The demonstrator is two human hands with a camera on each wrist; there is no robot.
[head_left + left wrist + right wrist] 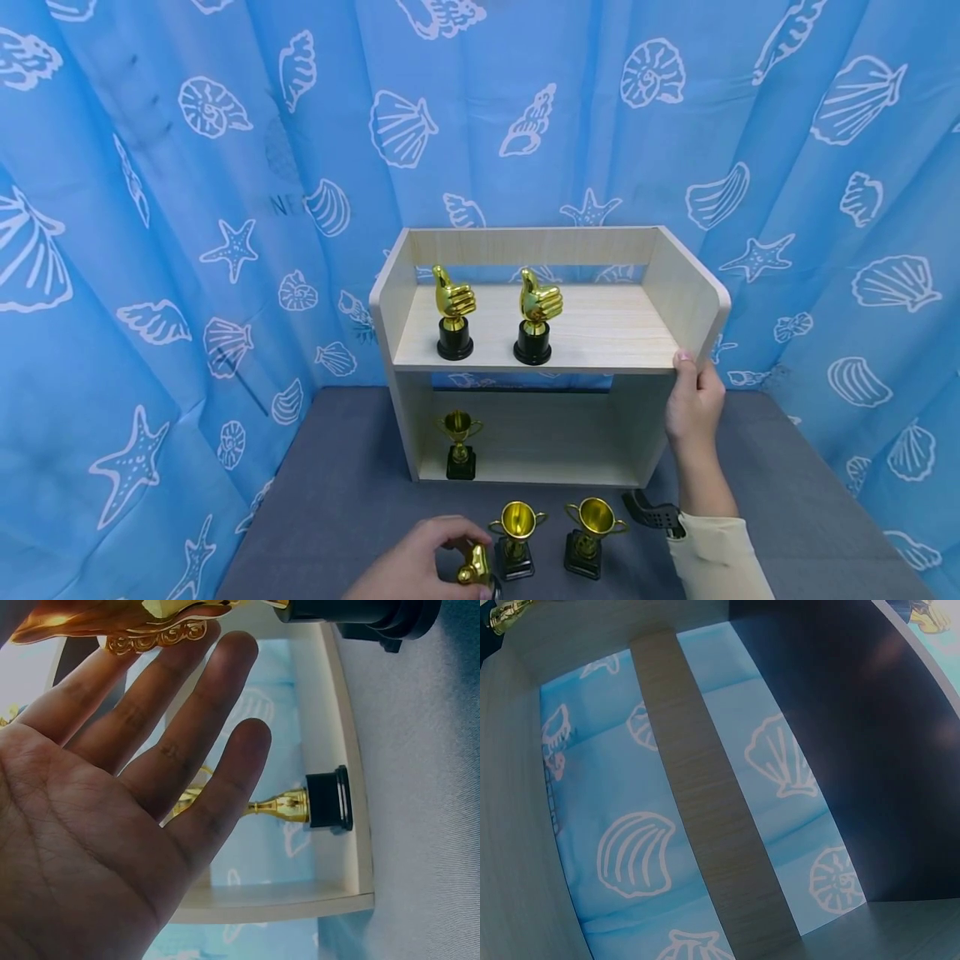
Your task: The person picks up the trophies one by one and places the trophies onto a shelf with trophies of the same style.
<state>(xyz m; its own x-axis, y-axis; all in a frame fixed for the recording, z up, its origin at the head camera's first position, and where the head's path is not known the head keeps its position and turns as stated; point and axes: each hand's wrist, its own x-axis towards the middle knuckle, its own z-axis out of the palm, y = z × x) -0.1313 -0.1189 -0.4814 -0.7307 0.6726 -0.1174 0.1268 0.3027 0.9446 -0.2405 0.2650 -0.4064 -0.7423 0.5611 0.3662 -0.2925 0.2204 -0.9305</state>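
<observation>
My left hand [442, 560], at the bottom of the head view, holds a gold thumbs-up trophy [475, 567] between thumb and fingers. In the left wrist view that trophy's gold part [157, 616] and black base [337, 610] lie along the top edge, past the fingers [206, 686]. My right hand [693, 408] grips the right side panel of a pale wooden two-tier shelf [600, 325], its thumb at the upper board's front corner. Two thumbs-up trophies, one at left [454, 315] and one nearer the middle [536, 317], stand on the upper tier.
A gold cup trophy [460, 446] stands at the lower tier's left. Two more cup trophies, one [516, 542] beside my left hand and another [592, 537] farther right, stand on the grey tabletop [322, 483] before the shelf. A blue shell-print curtain [480, 108] hangs behind.
</observation>
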